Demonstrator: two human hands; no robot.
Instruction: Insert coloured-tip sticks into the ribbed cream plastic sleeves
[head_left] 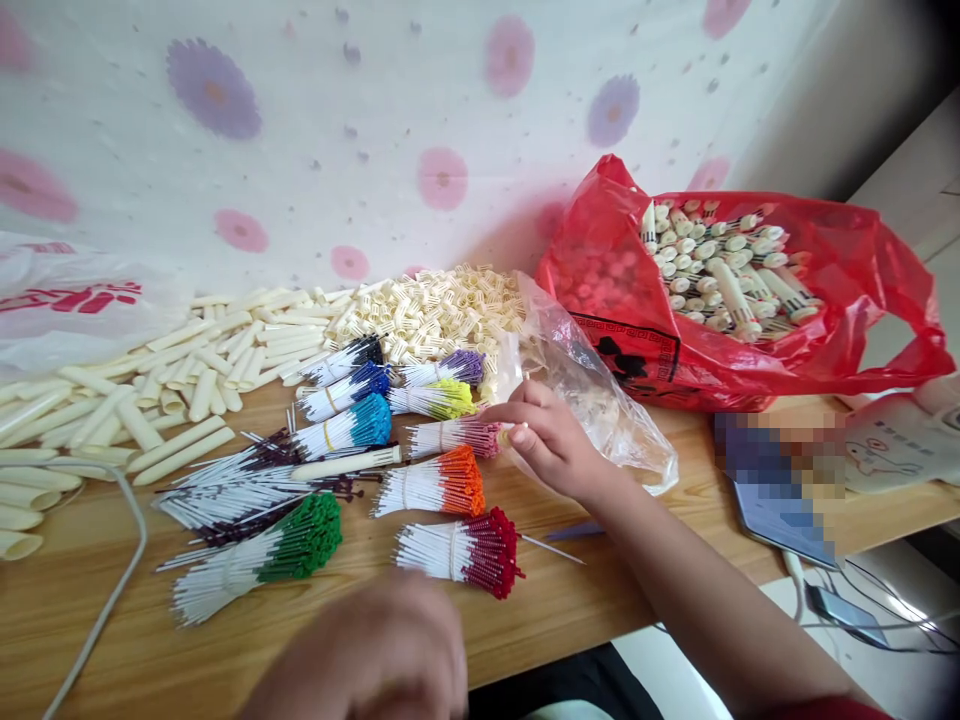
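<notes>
My right hand point(551, 440) is beside the pink-ended bundle point(450, 438), thumb and fingers pinched on what looks like a small cream plastic piece, mostly hidden by the fingertips. Low in the middle, my left hand point(375, 645) is smeared by motion, so its fingers cannot be made out. Between the hands lie bundles of thin white sticks like pen refills: orange-ended point(435, 482), dark red-ended point(465, 550) and green-ended point(262, 560). A cream tube with a slotted end point(349, 462) rests across loose brown-ended sticks point(240, 490). Blue point(345, 425), yellow and purple bundles lie behind.
Cream tubes point(187, 370) cover the back left, beside a heap of small slotted cream pieces point(435, 310). A clear bag point(600, 400) lies near my right hand. A red bag point(615, 280) holds assembled tubes. A phone point(780, 510) and a cable point(135, 550) are on the table.
</notes>
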